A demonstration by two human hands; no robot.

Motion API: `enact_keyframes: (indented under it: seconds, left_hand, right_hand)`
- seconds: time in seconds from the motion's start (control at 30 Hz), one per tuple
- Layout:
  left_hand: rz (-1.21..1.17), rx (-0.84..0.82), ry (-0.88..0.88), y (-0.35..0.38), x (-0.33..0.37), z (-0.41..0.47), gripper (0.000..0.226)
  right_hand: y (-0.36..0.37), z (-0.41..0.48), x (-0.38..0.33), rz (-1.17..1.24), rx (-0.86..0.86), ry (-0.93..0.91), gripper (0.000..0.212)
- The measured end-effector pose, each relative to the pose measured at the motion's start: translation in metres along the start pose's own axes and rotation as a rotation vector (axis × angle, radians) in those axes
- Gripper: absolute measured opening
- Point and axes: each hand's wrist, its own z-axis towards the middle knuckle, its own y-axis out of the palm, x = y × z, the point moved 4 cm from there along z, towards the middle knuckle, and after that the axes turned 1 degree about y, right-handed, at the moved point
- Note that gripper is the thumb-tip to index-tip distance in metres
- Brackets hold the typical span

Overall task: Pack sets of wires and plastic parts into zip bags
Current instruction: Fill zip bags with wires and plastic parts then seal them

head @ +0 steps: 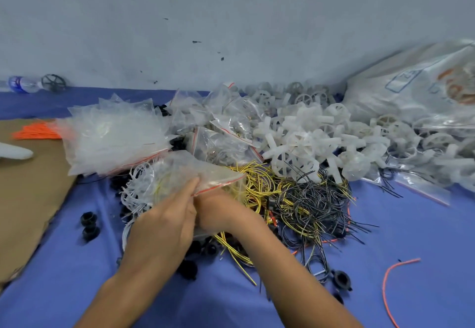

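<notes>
So my left hand [164, 227] pinches the zip bag [195, 171] at its mouth, probably for loading; right hand [221, 210] fingers are hidden underneath, can't tell.

a: bag stack [113, 137]?
b: left on the tabletop [424, 237], cardboard [28, 186] further left.
a: plastic parts [321, 142]?
b: right of the stack, wire tangle [308, 204] in front of them, big sack [416, 88] behind right.

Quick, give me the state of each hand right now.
Left hand: pinching the zip bag at its red-striped mouth.
Right hand: against the bag, fingers hidden, cannot be told.
</notes>
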Motion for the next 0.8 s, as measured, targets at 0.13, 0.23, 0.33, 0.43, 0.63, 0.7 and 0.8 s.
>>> enact_keyframes:
  seconds: [0.13, 0.23, 0.33, 0.43, 0.63, 0.7, 0.8]
  left_hand:
    - [-0.055, 0.005, -0.03, 0.007, -0.001, 0.006, 0.044]
    - [-0.055, 0.018, -0.018, 0.011, 0.0, 0.006, 0.039]
    - [-0.087, 0.024, -0.014, 0.013, 0.001, 0.005, 0.041]
    - [-0.099, 0.028, 0.018, 0.016, 0.005, 0.005, 0.036]
    - [-0.126, 0.024, 0.011, 0.017, 0.009, 0.003, 0.036]
    - [-0.132, 0.035, 0.002, 0.016, 0.007, 0.002, 0.034]
    - [-0.137, 0.046, -0.012, 0.014, 0.006, 0.002, 0.036]
  right_hand:
    - [-0.001, -0.065, 0.032, 0.434, 0.38, -0.084, 0.038]
    - [-0.003, -0.107, 0.087, 0.418, 0.466, 0.123, 0.023]
    - [0.007, -0.114, 0.139, -0.05, 0.34, 0.412, 0.023]
    - [0.029, -0.104, 0.159, -0.269, 0.237, 0.508, 0.041]
    - [0.022, -0.096, 0.158, -0.23, 0.582, 0.516, 0.025]
    - [0.005, -0.106, 0.165, 0.049, 0.776, 0.534, 0.022]
    - [-0.017, -0.123, 0.18, 0.429, 0.968, 0.567, 0.017]
